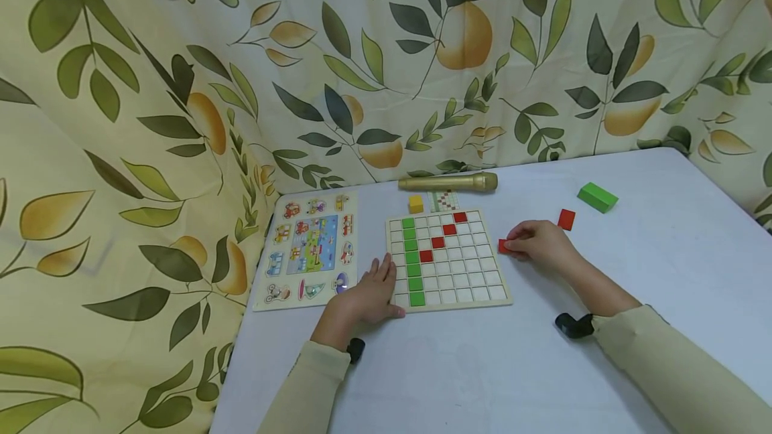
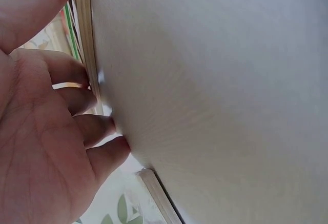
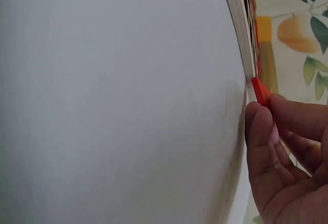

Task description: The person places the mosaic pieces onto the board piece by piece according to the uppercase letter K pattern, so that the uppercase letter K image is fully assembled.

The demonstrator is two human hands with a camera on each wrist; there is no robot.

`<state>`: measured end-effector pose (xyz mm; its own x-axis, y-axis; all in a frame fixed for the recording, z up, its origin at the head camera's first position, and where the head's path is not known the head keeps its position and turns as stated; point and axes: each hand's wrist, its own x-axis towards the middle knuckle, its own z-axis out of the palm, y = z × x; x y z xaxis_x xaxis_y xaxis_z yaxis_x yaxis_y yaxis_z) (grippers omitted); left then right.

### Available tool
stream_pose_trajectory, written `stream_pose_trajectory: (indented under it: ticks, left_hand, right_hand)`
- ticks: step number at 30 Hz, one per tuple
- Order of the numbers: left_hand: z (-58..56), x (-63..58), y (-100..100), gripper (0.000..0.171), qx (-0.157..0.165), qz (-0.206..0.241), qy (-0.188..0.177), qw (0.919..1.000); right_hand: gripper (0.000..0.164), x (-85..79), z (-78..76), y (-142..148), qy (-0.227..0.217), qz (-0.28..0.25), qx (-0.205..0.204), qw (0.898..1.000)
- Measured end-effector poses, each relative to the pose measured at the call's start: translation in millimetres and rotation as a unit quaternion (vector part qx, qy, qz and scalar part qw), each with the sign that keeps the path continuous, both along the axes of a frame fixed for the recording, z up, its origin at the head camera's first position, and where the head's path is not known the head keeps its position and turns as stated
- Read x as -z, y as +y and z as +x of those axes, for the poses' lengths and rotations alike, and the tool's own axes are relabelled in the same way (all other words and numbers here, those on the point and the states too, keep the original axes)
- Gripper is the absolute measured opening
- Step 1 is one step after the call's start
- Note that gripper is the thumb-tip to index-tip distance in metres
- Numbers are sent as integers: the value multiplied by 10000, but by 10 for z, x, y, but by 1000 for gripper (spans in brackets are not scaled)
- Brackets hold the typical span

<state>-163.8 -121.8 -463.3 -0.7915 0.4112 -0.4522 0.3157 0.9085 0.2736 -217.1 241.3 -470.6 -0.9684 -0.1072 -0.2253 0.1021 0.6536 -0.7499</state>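
Observation:
A wooden grid board (image 1: pixel 461 278) lies on the table with a column of green tiles (image 1: pixel 413 270) near its left side and a diagonal of several red tiles (image 1: pixel 438 242). My left hand (image 1: pixel 369 295) rests at the board's left edge, fingers extended; in the left wrist view its fingertips (image 2: pixel 122 144) reach the tabletop beside the board's rim. Just right of the board, my right hand (image 1: pixel 543 246) pinches a small red square tile (image 1: pixel 503 246) between thumb and fingers. In the right wrist view that tile (image 3: pixel 261 92) is tilted, close to the board's edge.
Another red tile (image 1: pixel 566 220) and a green block (image 1: pixel 598 197) lie beyond the right hand. Behind the board are a yellow cube (image 1: pixel 415 204), a small pattern card (image 1: pixel 444 201) and a gold microphone (image 1: pixel 448 182). A picture puzzle board (image 1: pixel 289 290) lies left; a leafy curtain (image 1: pixel 386 86) hangs behind.

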Motion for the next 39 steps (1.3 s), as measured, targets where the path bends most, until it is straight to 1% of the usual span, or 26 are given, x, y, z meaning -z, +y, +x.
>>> stream_pose_trajectory:
  ticks: [4,8,11,15,22,25,28,33,35,39]
  left_hand:
    - [12,-20,4,98,34,-16,13,10000]
    - [11,-22,6,98,77,-44,43,10000]
    - [7,-18,4,98,50,-34,42,10000]
    - [-2,-1,1,99,50,-37,58,10000]
    - [-3,3,4,98,58,-48,57,10000]
    - [1,-3,8,98,41,-52,44,10000]
    - [0,5,6,98,63,-56,82,9999]
    - [0,9,-1,98,65,-46,106,9999]
    - [2,5,-2,98,53,-26,93,9999]
    - [1,1,-7,98,48,-4,72,10000]
  right_hand:
    - [25,-43,-10,-58,54,27,-64,10000]
    - [23,-111,-26,-96,267,173,-98,9994]
    - [23,-130,-41,-177,224,173,-160,9995]
    - [20,-112,-50,-341,74,135,-274,9995]
    - [14,-96,-30,-655,186,150,-667,9975]
    - [12,-100,-11,-772,192,63,-765,9969]
    - [10,-82,-1,-871,131,-51,-781,9968]
    - [10,-34,16,-977,-36,-388,-845,9957]
    - [9,-12,20,-1003,-28,-363,-905,9952]
    - [6,21,21,-1049,160,-80,-1037,9944]
